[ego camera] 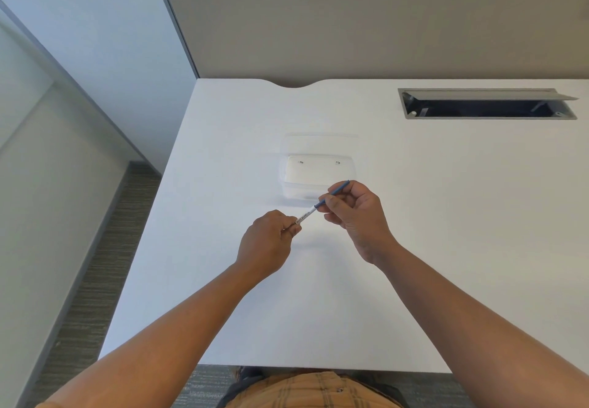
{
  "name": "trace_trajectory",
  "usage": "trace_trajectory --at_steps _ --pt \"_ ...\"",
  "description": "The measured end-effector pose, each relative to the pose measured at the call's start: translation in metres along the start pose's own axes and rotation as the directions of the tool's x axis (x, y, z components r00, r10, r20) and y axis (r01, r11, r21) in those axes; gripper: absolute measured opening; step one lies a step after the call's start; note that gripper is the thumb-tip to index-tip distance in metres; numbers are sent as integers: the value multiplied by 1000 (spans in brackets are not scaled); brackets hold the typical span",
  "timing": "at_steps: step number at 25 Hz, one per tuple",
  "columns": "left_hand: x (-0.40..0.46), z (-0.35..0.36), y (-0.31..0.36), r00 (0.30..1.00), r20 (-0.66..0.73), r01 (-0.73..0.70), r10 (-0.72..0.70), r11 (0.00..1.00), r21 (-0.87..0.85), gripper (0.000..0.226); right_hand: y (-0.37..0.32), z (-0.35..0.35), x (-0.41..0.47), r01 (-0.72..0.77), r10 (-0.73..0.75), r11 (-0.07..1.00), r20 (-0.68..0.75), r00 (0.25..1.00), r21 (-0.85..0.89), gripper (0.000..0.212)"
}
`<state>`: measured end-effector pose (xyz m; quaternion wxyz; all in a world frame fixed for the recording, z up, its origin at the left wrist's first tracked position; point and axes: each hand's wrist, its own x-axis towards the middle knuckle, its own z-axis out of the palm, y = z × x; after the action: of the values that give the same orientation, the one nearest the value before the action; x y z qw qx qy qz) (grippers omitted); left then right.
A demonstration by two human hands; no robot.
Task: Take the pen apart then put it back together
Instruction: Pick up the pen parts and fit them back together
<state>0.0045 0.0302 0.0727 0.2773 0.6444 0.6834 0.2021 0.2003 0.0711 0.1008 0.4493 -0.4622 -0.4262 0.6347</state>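
Pen (322, 201) held at frame centre above white tabletop (414, 216), left hand (267, 241) fingers pinched on white barrel end, right hand (353, 213) fingers closed round blue part, clear tub (287, 171) just behind.

A white table (414, 248) is seen from above, its surface plain and smooth; its far edge is cut with a shallow curved notch near the middle; a long rectangular cable slot (487, 106) with a grey frame and a raised flap is set into the far right of the top; a clear plastic container (318, 165), shallow and open, is placed on the surface toward the middle, well apart from the slot.
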Motion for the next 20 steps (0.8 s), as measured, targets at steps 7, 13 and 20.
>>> trace_trajectory --at_steps 7,13,20 --pt "-1 2 1 1000 -19 19 -20 998 -62 18 4 -1 0 8 10 982 96 995 -186 14" --pt "-2 2 -1 999 -27 19 -21 996 -88 14 6 -2 -7 67 -69 971 0 998 -228 35" --pt "-2 1 0 998 -13 53 -59 961 -270 10 10 -2 -14 182 -182 908 35 983 -376 28"
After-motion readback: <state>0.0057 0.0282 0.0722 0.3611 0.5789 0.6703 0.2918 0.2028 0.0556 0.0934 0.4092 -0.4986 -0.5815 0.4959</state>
